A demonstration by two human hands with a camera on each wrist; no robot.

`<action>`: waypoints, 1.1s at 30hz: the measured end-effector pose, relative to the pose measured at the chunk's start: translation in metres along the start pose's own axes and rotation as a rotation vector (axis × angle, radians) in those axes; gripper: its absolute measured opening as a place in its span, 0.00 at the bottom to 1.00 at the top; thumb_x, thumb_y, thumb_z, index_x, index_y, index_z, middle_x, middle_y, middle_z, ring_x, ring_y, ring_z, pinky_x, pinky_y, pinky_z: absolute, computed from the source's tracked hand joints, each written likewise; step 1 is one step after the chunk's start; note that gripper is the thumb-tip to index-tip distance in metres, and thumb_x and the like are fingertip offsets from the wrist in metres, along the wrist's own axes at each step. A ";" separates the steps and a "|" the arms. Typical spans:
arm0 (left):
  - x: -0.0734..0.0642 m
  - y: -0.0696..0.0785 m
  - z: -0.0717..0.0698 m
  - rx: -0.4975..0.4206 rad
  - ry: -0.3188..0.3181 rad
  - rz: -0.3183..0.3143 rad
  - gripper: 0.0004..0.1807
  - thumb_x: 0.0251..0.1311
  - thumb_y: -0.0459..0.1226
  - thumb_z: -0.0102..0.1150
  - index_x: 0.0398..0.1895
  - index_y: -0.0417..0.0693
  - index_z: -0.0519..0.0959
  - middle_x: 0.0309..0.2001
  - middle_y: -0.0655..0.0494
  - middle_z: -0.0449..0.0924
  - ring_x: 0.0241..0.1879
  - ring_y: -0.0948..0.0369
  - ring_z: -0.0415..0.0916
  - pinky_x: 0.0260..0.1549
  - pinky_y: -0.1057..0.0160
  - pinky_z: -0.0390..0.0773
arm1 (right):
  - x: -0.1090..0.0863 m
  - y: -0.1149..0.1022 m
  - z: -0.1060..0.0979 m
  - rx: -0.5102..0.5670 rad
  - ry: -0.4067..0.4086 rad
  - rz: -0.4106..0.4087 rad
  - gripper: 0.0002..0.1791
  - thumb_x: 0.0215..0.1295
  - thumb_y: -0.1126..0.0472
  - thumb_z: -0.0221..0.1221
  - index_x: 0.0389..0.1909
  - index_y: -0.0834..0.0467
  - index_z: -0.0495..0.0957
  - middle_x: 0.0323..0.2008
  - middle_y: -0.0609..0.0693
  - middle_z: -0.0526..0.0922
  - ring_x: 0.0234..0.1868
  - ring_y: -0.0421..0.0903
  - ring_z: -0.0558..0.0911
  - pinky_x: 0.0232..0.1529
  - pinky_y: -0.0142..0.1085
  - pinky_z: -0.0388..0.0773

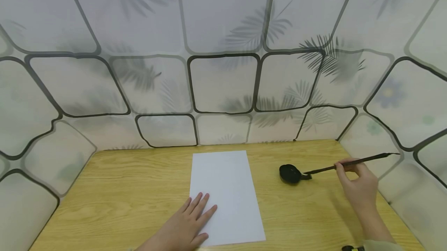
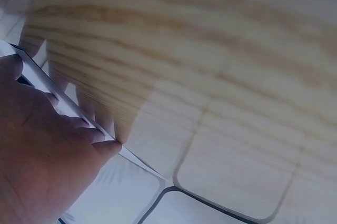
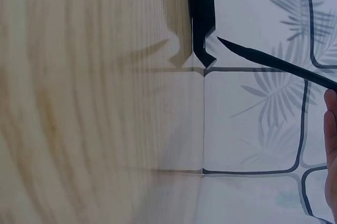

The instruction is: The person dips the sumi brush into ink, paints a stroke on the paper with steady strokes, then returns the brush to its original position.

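Pinching the brush [image 1: 324, 170] in my right hand [image 1: 361, 189], I should stay light; contact with the dish [image 1: 290, 174] is unclear. My spread left hand [image 1: 185, 222] should steady the paper [image 1: 230, 189].

– Which part of the paper [image 1: 230, 193] do we lose?
– Its lower left edge, beneath the left hand [image 1: 186, 224]; we lose that forearm at the head view's bottom border.
– And the brush [image 1: 364, 160]?
– In the right wrist view we see it cut off at the right edge, with most of the right hand [image 1: 361, 189]; the black dish [image 1: 290, 173] is cropped above.
– Its contents?
– Too dark for us.
– That dark object [image 1: 347, 248] by the sleeve [image 1: 382, 246]?
– Too cropped to name.
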State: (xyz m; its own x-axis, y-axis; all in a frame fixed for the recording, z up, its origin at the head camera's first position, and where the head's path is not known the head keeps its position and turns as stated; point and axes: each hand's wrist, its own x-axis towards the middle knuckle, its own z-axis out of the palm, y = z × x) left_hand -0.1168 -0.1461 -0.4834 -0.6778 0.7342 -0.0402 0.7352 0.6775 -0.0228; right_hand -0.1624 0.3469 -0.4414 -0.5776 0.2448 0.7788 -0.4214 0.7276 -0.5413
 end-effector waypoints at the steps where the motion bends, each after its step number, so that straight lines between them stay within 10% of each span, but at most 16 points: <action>1: 0.000 0.000 0.000 0.000 -0.004 -0.002 0.37 0.80 0.61 0.41 0.84 0.53 0.61 0.83 0.39 0.59 0.80 0.42 0.62 0.72 0.41 0.72 | 0.000 0.000 0.000 0.005 0.004 -0.003 0.08 0.57 0.79 0.67 0.37 0.71 0.85 0.37 0.12 0.77 0.34 0.09 0.74 0.44 0.09 0.66; 26: 0.000 0.003 0.002 0.058 -0.029 -0.014 0.36 0.82 0.59 0.40 0.85 0.52 0.59 0.83 0.39 0.58 0.81 0.45 0.61 0.74 0.44 0.71 | 0.000 0.000 -0.006 0.030 0.000 -0.017 0.06 0.58 0.81 0.65 0.36 0.74 0.82 0.38 0.13 0.77 0.35 0.10 0.75 0.44 0.09 0.69; 33: -0.002 0.004 -0.002 0.055 -0.016 -0.003 0.37 0.81 0.60 0.41 0.84 0.52 0.60 0.82 0.40 0.60 0.80 0.44 0.63 0.73 0.44 0.72 | 0.001 0.000 -0.001 0.090 0.037 -0.007 0.06 0.65 0.73 0.66 0.36 0.75 0.83 0.32 0.31 0.86 0.33 0.13 0.78 0.42 0.09 0.71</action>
State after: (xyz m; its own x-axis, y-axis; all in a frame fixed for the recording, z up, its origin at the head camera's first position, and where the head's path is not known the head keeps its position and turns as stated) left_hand -0.1124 -0.1444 -0.4817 -0.6803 0.7308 -0.0559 0.7327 0.6761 -0.0782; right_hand -0.1621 0.3481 -0.4402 -0.5485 0.2648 0.7931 -0.4878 0.6691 -0.5607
